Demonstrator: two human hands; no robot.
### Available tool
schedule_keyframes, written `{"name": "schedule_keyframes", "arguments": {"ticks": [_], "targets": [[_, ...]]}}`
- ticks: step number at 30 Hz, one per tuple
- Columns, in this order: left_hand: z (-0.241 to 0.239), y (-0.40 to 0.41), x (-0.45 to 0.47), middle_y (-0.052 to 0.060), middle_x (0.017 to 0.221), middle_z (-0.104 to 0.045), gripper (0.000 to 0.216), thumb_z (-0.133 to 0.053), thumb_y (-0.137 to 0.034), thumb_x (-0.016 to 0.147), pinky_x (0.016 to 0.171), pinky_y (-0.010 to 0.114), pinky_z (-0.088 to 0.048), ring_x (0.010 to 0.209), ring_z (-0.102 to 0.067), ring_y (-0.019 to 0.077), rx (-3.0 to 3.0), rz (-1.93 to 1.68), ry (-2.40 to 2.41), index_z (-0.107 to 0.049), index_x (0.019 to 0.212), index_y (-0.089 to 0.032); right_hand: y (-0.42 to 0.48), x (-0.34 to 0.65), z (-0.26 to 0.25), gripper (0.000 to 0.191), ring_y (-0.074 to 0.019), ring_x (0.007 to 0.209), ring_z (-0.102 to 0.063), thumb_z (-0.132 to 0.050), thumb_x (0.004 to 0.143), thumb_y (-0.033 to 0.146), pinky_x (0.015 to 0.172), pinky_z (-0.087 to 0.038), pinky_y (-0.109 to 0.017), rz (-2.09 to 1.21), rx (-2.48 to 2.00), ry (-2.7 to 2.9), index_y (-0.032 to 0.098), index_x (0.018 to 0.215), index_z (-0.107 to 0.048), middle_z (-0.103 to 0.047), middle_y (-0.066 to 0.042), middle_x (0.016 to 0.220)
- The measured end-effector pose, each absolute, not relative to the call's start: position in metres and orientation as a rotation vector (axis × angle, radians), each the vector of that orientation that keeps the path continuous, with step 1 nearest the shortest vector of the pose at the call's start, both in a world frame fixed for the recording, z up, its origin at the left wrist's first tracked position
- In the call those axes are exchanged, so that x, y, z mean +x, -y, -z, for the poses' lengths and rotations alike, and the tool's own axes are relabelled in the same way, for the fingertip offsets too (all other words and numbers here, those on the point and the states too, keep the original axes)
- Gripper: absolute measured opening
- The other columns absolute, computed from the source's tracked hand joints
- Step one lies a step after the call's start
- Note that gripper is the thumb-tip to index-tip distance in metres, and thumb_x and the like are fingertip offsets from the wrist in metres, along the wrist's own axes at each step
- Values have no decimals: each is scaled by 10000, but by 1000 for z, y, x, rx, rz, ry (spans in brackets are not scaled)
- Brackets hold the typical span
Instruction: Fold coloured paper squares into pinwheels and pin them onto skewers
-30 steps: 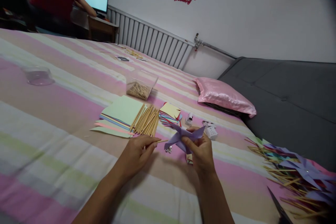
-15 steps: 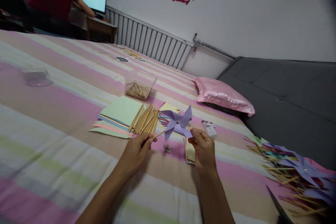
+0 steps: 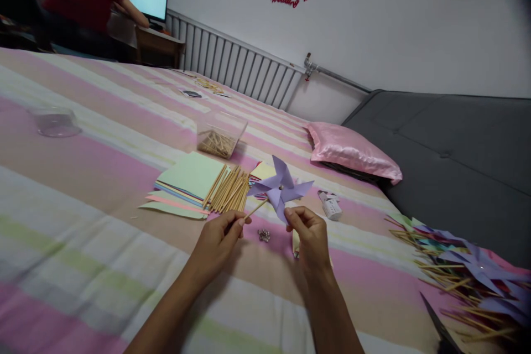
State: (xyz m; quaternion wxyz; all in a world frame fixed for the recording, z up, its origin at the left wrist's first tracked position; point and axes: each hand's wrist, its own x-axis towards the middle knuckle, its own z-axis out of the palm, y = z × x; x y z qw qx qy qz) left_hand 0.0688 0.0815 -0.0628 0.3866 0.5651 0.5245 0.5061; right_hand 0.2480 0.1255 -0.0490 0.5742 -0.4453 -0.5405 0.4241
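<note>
A purple paper pinwheel [image 3: 280, 188] on a thin wooden stick is held up above the bed. My left hand [image 3: 222, 235] is closed round the stick. With thumb and finger, my right hand [image 3: 307, 232] pinches the tip of the lower blade. Below the pinwheel lies a small heap of shiny metal pins [image 3: 264, 235]. Behind my left hand is a row of wooden sticks [image 3: 230, 188], beside a stack of coloured paper [image 3: 193, 174]. More coloured paper is partly hidden behind the pinwheel and my right hand.
A clear box of short sticks [image 3: 218, 141] stands farther back. Finished pinwheels [image 3: 477, 271] are piled at the right, near dark scissors [image 3: 437, 323]. A small white box [image 3: 331, 207], a pink pillow [image 3: 352, 149] and a clear lid [image 3: 56, 121] rest on the bed. A person in red [image 3: 77, 0] sits at a monitor.
The pinwheel's blades have turned. My right hand has moved a little left and down with a blade tip, while my left hand keeps the stick nearly in place.
</note>
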Motion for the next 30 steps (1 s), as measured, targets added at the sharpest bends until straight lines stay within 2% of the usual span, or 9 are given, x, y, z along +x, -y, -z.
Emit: {"name": "schedule_keyframes", "arguments": {"ticks": [4,9,16,23,30], "targets": [[63,-82,68,-26,602,-483,288,-478,-376,830,524,227,-340,550,-442,121,1455,-1318,-1335,-649,853,-145,-127,248,49,249,-122,597,-495,-711,689,390,594,-412,-257,-1000,-992,1230,150,701,-648,-561,1,627],[63,-82,67,-19,609,-496,288,-453,-368,840,562,238,-355,579,-461,136,1515,-1266,-1333,-647,838,-154,-133,257,48,337,-106,630,-520,-723,670,401,610,-424,-246,-929,-921,904,165,893,-633,-582,-3,767],[61,-81,68,-17,611,-496,291,-448,-369,837,559,239,-340,580,-449,140,1515,-1223,-1344,-644,834,-154,-136,262,50,219,-104,565,-479,-728,636,341,562,-402,-248,-847,-913,841,167,691,-607,-532,21,629],[63,-83,66,-19,619,-492,281,-466,-375,830,548,233,-341,569,-447,131,1475,-1306,-1355,-645,841,-158,-132,256,51,196,-115,564,-477,-688,672,327,572,-397,-254,-948,-943,1063,167,651,-576,-498,28,590],[64,-82,66,-21,616,-507,271,-478,-361,828,535,226,-342,565,-458,132,1472,-1319,-1365,-655,871,-161,-128,253,50,178,-125,620,-503,-686,685,314,601,-405,-246,-1078,-926,1287,167,678,-586,-549,13,647]]}}
